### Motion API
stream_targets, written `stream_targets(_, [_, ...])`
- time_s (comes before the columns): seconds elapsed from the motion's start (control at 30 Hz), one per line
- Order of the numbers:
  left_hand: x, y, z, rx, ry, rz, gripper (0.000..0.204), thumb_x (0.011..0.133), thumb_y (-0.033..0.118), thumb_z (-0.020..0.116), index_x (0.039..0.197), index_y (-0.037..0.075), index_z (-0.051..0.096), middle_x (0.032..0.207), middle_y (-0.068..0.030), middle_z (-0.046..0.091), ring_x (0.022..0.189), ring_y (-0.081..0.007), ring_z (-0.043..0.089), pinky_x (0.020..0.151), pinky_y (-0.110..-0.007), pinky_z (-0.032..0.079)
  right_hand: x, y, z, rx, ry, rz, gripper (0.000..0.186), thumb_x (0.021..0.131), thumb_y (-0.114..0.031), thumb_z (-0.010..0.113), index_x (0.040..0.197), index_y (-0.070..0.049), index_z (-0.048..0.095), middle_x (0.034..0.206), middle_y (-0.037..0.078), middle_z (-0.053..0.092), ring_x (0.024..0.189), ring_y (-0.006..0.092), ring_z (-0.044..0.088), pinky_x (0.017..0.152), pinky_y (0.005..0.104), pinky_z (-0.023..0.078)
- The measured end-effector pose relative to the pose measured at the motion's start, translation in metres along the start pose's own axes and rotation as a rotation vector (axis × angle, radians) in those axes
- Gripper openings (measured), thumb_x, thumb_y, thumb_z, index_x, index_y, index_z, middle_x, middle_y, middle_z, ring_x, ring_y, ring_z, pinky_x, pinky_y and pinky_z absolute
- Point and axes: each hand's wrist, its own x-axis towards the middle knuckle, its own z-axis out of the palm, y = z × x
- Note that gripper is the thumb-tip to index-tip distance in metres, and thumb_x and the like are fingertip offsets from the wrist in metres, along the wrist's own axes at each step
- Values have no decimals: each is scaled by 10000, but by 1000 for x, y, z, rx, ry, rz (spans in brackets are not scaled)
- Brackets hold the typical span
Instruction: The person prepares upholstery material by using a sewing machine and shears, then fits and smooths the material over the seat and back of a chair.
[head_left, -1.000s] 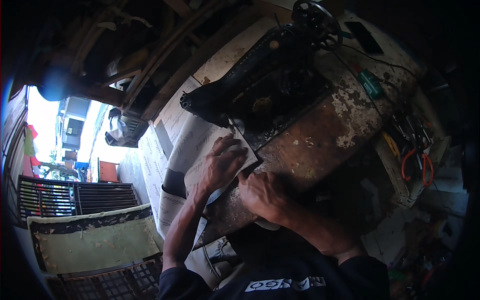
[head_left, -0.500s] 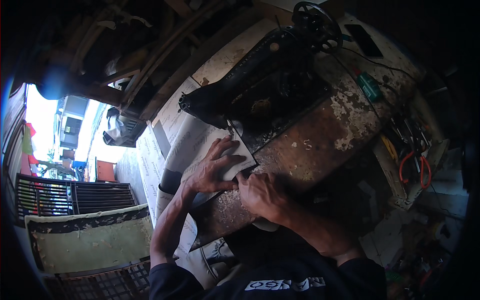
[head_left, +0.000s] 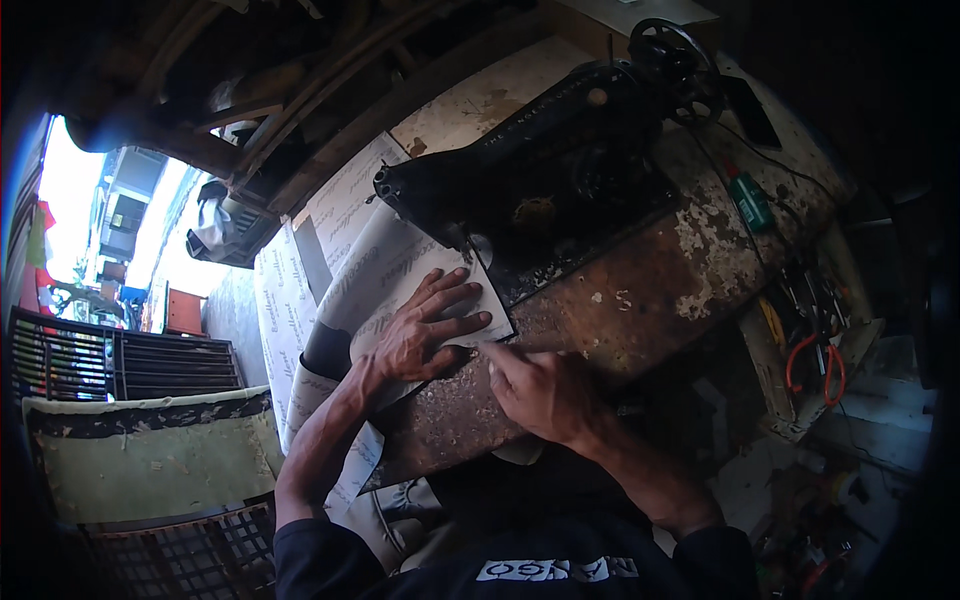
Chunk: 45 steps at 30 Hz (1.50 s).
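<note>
A white sheet material with grey printed script (head_left: 395, 265) lies on the worn table, one corner under the needle end of a black sewing machine (head_left: 530, 185). My left hand (head_left: 425, 325) rests flat on this sheet with its fingers spread, near the presser foot. Just beyond the sheet's near corner is my right hand (head_left: 545, 390), its index finger stretched toward the edge and slightly blurred, the other fingers curled under. I see nothing held in it, though its palm side is hidden. The sheet's dark underside shows where it folds up at the left.
The brown, peeling tabletop (head_left: 620, 310) runs to the right. On it lie a green bottle-like thing (head_left: 750, 202) and a dark phone-like slab (head_left: 750, 112). A wooden tray (head_left: 775, 385) with orange-handled scissors (head_left: 830, 372) hangs at the right. A green padded panel (head_left: 150, 460) stands left.
My right hand has let go of the sheet's edge and drawn slightly to the right, its index finger now extended. The left hand stays flat on the sheet. The whole view has shifted a little.
</note>
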Motion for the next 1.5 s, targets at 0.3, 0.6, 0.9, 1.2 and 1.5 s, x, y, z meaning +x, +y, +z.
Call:
stream_targets(0.3, [1,-9,4,11,14,21,600,770,240,700,1370,226,680,1451,-156,545,1483,-399,379,1251,-629,230,25,15,2,-279,317,116,434,887,-120,629,1312,-156,708,841,104,721,730,309,726,677,450,588])
stream_targets(0.6, [2,-31,-1,-22,54,60,582,782,171,678,1361,227,687,1451,-164,543,1473,-401,394,1238,-625,250,39,13,-3,-340,247,175,456,870,-114,631,1307,-213,721,775,98,731,715,300,731,678,465,584])
stream_targets(0.9, [3,-51,-5,4,92,24,576,792,182,666,1364,248,686,1429,-163,554,1414,-406,453,1238,-622,248,70,18,-16,-368,204,140,447,895,-126,616,1319,-233,713,812,150,741,741,340,729,727,476,580])
stream_targets(1.2, [4,-65,-9,16,55,-10,593,802,197,672,1393,248,660,1469,-160,567,1472,-388,410,1262,-589,231,96,8,-53,-397,-3,195,421,926,-135,565,1296,-250,726,839,187,739,773,352,737,803,497,557])
stream_targets(1.5, [1,-70,-6,183,143,72,559,798,287,708,1351,206,682,1457,-64,608,1399,-319,511,1215,-563,331,85,20,-36,-454,94,98,456,927,-110,548,1335,-243,701,778,153,730,698,352,714,738,508,540])
